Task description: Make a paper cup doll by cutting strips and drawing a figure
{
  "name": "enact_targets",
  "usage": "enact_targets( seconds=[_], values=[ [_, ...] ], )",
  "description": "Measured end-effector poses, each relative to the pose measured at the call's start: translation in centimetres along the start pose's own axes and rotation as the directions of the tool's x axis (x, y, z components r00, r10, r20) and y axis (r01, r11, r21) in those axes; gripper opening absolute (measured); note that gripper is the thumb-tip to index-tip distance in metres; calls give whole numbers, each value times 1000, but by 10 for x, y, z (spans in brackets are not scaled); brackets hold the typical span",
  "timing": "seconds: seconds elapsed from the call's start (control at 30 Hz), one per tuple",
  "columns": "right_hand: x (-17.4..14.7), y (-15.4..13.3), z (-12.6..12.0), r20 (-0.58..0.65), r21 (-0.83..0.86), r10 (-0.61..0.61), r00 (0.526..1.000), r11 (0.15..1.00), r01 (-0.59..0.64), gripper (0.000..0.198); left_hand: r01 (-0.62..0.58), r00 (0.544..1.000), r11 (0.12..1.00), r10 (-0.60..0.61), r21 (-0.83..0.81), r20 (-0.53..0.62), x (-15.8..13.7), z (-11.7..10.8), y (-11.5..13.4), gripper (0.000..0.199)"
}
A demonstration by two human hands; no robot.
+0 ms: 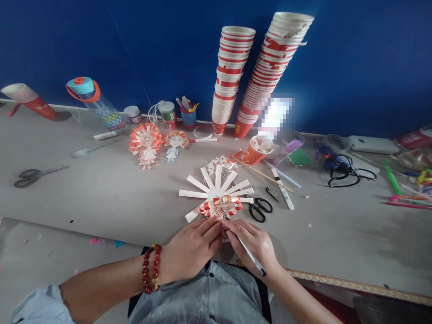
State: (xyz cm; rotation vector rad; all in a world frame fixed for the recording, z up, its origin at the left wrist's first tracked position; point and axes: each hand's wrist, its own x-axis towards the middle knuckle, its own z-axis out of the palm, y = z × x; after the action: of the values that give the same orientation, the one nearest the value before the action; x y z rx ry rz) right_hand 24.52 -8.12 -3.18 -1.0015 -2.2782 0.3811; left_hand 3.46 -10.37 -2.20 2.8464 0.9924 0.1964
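Observation:
Close in front of my body lies a paper-cup doll (219, 213), with white strips fanned out around it and red-patterned strips curled over its upper part. My left hand (197, 243) has its fingers together on the doll's near part, gripping it. With my right hand (253, 245) I hold a pen (251, 256), its tip down at the doll beside the left fingertips. Dark drawn lines show on the paper there; the tip itself is partly hidden by my fingers. Black-handled scissors (259, 209) lie just right of the strips.
Two finished-looking paper dolls (146, 146) lie left of centre. Behind stand tall stacks of paper cups (232, 72) and a cup of scraps (258, 150) before a lit, blurred-out screen (276, 118). A marker (282, 189) lies right, grey scissors (37, 174) far left, a water bottle (97, 103) behind.

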Motion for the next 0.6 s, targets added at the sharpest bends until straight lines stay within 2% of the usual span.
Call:
enact_targets(
  seconds=[0.1,0.23,0.6],
  values=[
    [2,0,3,-17,71,58,998,996,-57,24,4,1000,1000,-4,-10,-3,-1,1,1,42],
    [6,2,9,-64,77,94,994,993,-89,8,-5,1000,1000,5,7,-17,-3,4,2,42],
    [16,2,12,-58,41,68,996,997,-66,8,2,999,1000,-2,4,-44,-4,8,2,40]
  ],
)
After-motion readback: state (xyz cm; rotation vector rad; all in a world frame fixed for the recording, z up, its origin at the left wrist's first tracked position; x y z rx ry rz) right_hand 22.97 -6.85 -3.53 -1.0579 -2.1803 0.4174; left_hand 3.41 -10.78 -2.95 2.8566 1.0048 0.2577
